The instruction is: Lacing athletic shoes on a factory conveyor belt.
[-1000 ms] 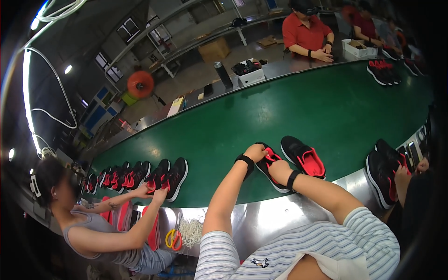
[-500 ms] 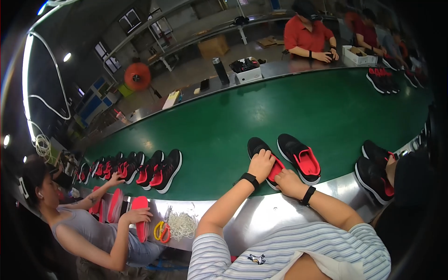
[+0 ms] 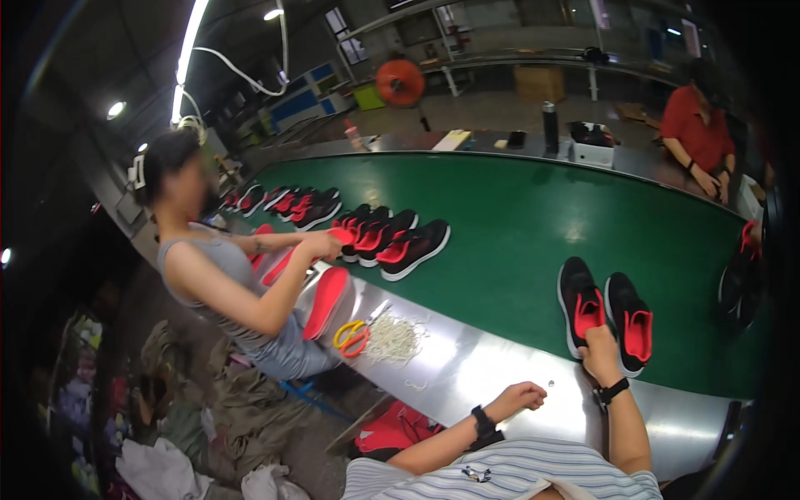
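A pair of black shoes with red linings and white soles stands on the green belt, toes pointing away. My right hand (image 3: pixel 598 352) is closed on the heel of the left shoe (image 3: pixel 577 302), with the fingers at its opening. Beside it and apart from my hands stands the other shoe (image 3: pixel 627 321). My left hand (image 3: pixel 518 400) hovers over the bare metal edge (image 3: pixel 467 375), fingers curled together and nothing visible in them.
At left, a co-worker (image 3: pixel 225 258) handles red insoles (image 3: pixel 327 296) near a row of shoes (image 3: pixel 417 248). Scissors with yellow and orange handles (image 3: pixel 352 337) lie by a pile of white string (image 3: pixel 396 340). Another person in red (image 3: pixel 700 129) stands across the green belt (image 3: pixel 500 217).
The view has swung left. My left hand has let go of the shoe and drawn back over the metal edge. My right hand stays at its heel. The left co-worker's hands have shifted.
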Demonstrator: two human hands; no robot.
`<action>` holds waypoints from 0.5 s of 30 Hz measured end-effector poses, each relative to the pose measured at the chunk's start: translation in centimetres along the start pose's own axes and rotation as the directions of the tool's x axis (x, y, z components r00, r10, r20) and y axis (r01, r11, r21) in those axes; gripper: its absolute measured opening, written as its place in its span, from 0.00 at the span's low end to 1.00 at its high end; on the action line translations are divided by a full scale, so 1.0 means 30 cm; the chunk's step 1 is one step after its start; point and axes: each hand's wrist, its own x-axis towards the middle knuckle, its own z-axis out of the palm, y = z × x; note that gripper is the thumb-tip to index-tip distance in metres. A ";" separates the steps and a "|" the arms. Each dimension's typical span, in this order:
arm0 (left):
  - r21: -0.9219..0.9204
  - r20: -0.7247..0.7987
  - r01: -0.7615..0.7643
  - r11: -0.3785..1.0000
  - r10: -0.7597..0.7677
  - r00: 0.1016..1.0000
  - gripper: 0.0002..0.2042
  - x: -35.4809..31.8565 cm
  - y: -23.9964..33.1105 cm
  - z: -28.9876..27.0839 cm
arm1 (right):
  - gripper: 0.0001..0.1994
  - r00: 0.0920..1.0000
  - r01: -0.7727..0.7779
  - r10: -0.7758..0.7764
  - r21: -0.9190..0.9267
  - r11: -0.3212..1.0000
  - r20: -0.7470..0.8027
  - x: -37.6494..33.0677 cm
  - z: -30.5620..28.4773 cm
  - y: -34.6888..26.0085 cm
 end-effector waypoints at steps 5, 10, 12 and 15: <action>-0.150 -0.018 0.154 0.977 -0.158 0.987 0.13 0.021 0.100 -0.002 | 0.15 0.997 -0.006 0.005 -0.020 1.000 -0.076 -0.008 0.034 -0.001; -0.042 0.027 0.159 0.986 -0.158 0.987 0.12 0.038 0.056 -0.036 | 0.14 0.987 -0.125 0.111 -0.128 0.984 -0.115 -0.022 0.068 -0.016; -0.020 0.003 0.134 0.991 -0.134 0.991 0.12 0.030 0.052 -0.018 | 0.14 0.982 -0.173 0.157 -0.171 0.970 -0.103 -0.027 0.066 -0.022; 0.046 -0.012 0.104 0.994 -0.104 0.995 0.12 0.029 0.033 -0.014 | 0.15 0.966 -0.188 0.143 -0.204 0.961 -0.218 -0.032 0.085 -0.009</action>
